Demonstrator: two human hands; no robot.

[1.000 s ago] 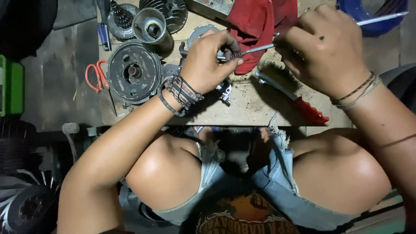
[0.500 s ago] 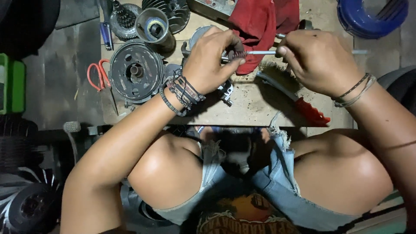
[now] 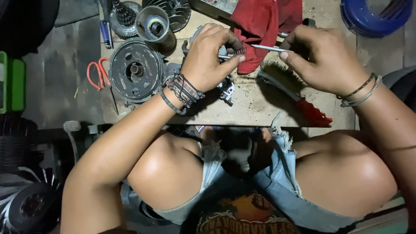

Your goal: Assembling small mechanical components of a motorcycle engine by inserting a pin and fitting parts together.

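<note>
Left hand (image 3: 208, 56) closed around a small metal part (image 3: 225, 89) over the wooden board (image 3: 260, 108). Right hand (image 3: 325, 56) pinched a thin metal rod (image 3: 265, 47), tip near left fingertips. Wire brush (image 3: 286, 89) below, red cloth (image 3: 260, 21) behind, round metal drum (image 3: 135, 71) leftward.

A round drum (image 3: 135, 70) and scissors (image 3: 99, 74) lie left of your left hand (image 3: 208, 58); the wire brush (image 3: 288, 89) lies under your right hand (image 3: 327, 60), with a rag (image 3: 264, 21) behind both hands.

Low wooden board (image 3: 260, 108), round metal drum (image 3: 135, 70), red-handled scissors (image 3: 99, 74), wire brush (image 3: 294, 93), red rag (image 3: 264, 26)
</note>
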